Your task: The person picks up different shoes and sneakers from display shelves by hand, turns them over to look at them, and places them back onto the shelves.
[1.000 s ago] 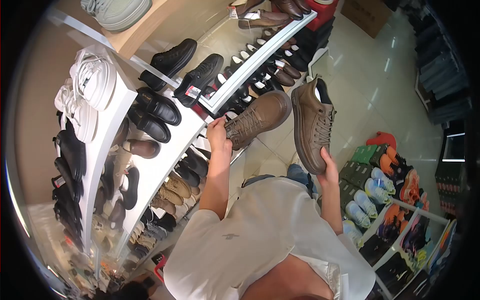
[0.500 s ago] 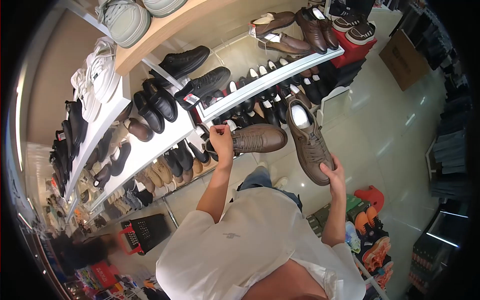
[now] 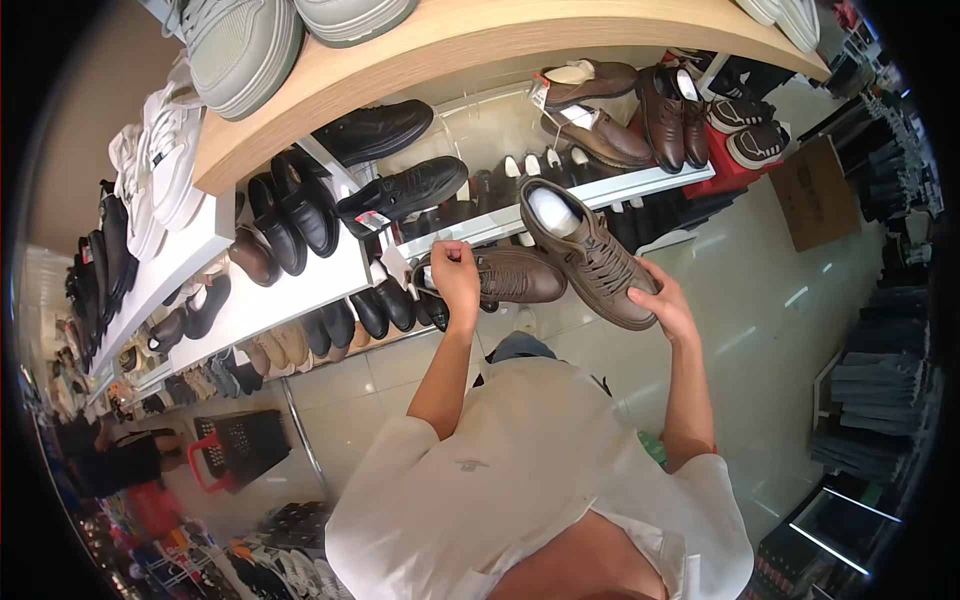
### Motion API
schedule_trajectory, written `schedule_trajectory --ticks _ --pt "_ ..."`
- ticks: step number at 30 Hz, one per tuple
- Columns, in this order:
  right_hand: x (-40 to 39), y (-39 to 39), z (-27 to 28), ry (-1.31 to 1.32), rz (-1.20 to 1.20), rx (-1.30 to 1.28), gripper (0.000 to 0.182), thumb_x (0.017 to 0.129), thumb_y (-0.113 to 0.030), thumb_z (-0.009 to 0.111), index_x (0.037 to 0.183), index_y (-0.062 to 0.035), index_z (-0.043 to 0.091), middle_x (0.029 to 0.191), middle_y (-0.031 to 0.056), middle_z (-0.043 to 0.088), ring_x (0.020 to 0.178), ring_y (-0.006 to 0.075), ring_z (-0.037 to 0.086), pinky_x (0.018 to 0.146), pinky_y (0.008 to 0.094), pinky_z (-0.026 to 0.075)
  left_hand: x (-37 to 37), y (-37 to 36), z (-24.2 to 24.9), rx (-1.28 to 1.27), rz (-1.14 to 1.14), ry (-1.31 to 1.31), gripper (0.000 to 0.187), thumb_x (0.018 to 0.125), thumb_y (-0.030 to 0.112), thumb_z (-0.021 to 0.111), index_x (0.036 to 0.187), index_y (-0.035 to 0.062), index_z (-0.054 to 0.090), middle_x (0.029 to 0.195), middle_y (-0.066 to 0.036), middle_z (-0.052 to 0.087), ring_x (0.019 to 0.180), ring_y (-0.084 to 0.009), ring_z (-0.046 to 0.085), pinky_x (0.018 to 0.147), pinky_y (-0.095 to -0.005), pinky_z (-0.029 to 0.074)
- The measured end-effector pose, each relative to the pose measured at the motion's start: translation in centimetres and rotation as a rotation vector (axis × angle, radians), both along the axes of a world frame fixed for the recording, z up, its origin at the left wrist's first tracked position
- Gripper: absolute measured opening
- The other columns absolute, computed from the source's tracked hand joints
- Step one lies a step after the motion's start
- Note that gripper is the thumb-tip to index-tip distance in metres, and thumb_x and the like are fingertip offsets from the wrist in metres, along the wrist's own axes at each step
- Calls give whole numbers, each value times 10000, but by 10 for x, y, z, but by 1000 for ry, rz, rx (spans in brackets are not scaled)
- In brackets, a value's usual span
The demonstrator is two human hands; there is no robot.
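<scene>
My left hand (image 3: 457, 283) is closed on the heel end of a brown lace-up shoe (image 3: 525, 275), whose toe points right. White stuffing shows inside its opening, partly behind my fingers. A matching brown lace-up shoe (image 3: 600, 262) is in my right hand (image 3: 668, 303), gripped at the toe with the thumb on top. This one tilts with its heel up toward the shelf, and a white insert fills its opening. Its side overlaps the toe of the first shoe in this view. Just above my left hand, a black shoe (image 3: 415, 190) with a tag rests on the display shelf.
A white-edged shelf (image 3: 640, 185) ahead bears brown leather shoes (image 3: 600, 135). Above it curves a wooden shelf (image 3: 500, 45) with pale sneakers (image 3: 245, 60). More shoes line the lower racks at left. A shopping basket (image 3: 240, 450) stands on the floor, and folded jeans (image 3: 880, 380) are stacked at right.
My right hand has brought its shoe up and left, so it now overlaps the left-hand shoe. The view has shifted, with more of the wooden shelf showing at the top.
</scene>
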State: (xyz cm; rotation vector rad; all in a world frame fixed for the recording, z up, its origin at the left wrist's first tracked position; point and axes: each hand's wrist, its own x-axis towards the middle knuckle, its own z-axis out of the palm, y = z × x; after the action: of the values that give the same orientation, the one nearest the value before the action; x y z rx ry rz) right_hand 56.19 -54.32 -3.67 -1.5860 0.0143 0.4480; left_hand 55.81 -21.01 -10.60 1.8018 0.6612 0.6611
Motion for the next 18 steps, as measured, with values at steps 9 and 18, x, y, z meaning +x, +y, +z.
schedule_trajectory --ticks 9,18 --pt "184 79 -11 77 272 117 826 780 -256 818 1422 55 403 1313 165 573 1177 226 571 1017 350 430 16 5 15 -3 142 40 112 855 37 677 828 0 575 709 -49 570 656 -151 518 657 -303 449" --pt "362 147 24 -105 227 97 534 836 -218 773 1273 -15 542 1218 117 621 1092 197 610 894 351 516 -17 5 18 14 381 51 138 843 8 693 808 3 560 720 -45 561 678 -148 494 689 -302 448"
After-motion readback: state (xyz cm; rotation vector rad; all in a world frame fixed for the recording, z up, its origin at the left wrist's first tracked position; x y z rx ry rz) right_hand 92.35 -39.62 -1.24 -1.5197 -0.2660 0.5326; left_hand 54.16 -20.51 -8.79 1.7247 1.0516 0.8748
